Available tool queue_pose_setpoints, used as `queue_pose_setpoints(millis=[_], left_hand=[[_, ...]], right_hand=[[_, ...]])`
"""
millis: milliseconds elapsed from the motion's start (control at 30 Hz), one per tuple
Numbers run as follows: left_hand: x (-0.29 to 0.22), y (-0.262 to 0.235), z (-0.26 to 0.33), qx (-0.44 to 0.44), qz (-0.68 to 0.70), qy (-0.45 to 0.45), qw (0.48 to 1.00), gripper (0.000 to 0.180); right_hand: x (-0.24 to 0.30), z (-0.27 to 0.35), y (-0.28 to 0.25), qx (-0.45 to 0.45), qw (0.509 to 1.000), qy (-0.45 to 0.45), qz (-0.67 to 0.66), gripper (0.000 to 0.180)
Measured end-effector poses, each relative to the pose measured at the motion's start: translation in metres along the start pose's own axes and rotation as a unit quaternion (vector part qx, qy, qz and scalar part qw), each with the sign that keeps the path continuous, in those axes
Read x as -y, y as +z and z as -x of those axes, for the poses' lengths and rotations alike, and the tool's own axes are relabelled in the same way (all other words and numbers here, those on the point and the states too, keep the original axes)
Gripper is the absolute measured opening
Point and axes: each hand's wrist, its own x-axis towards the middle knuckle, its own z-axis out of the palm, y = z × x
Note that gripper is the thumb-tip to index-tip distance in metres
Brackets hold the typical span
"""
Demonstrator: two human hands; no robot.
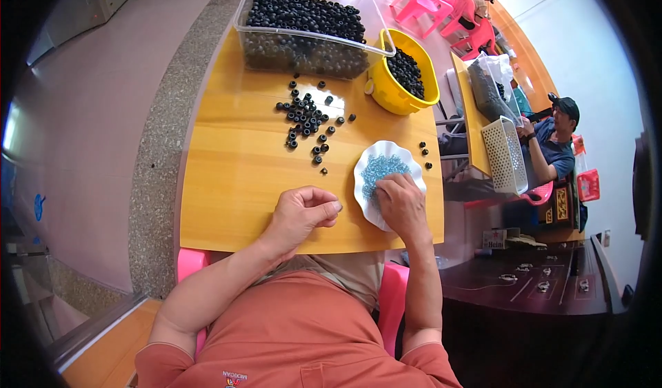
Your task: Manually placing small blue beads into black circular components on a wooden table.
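At the table's near edge, my left hand [303, 217] is closed in a pinch, thumb against forefinger. Something small and dark shows at its fingertips, too small to name. My right hand [407, 209] reaches into a white scalloped dish [360, 185], its fingers drawn together among small translucent blue pieces [385, 166]. Whatever lies between those fingertips is hidden. Beyond my left hand, many small black ring-like pieces [303, 117] with holes lie scattered on the wooden table [231, 160]. Several more black pieces [423, 152] lie right of the dish.
A clear plastic bin [243, 18] full of black pieces stands at the far edge. Beside it is a yellow tub [392, 101] of similar pieces. To the right, a person [557, 143] sits at another table with a white perforated basket [507, 157]. Pink chairs [420, 5] stand farther back.
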Motion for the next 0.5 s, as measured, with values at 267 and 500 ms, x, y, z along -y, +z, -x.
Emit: queue_pose_setpoints(millis=[267, 500], left_hand=[[-0.0004, 0.0015, 0.0019, -0.003, -0.002, 0.000, 1.000, 0.011], [0.0020, 0.0028, 0.0020, 0.000, -0.006, 0.000, 1.000, 0.011]], right_hand=[[-0.0017, 0.0049, 0.0025, -0.113, 0.991, -0.025, -0.063, 0.012], [-0.0023, 0.0098, 0.0008, -0.117, 0.988, -0.008, -0.098, 0.012]])
